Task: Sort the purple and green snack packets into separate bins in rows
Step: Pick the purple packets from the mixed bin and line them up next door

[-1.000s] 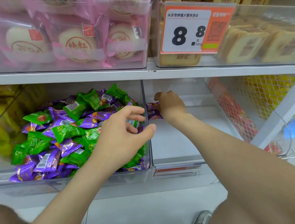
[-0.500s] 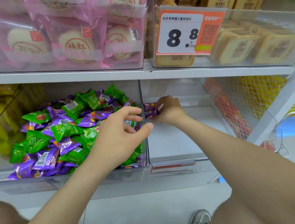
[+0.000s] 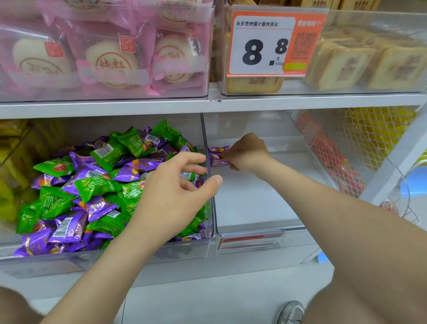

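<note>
Hovering nearest, the left hand [image 3: 173,190] is held loose and empty over the mixed packets [image 3: 94,186] in the left bin [image 3: 100,257]. Farther back, a purple packet [image 3: 218,161] is pinched by the right hand [image 3: 249,154] against the left wall of the right bin [image 3: 261,204]. It is best laid flat and square there, so a row can be started.

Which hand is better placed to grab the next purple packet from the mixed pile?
Left: the left hand is open right above the mixed pile, while the right hand pinches purple packets inside the neighbouring bin.
</note>
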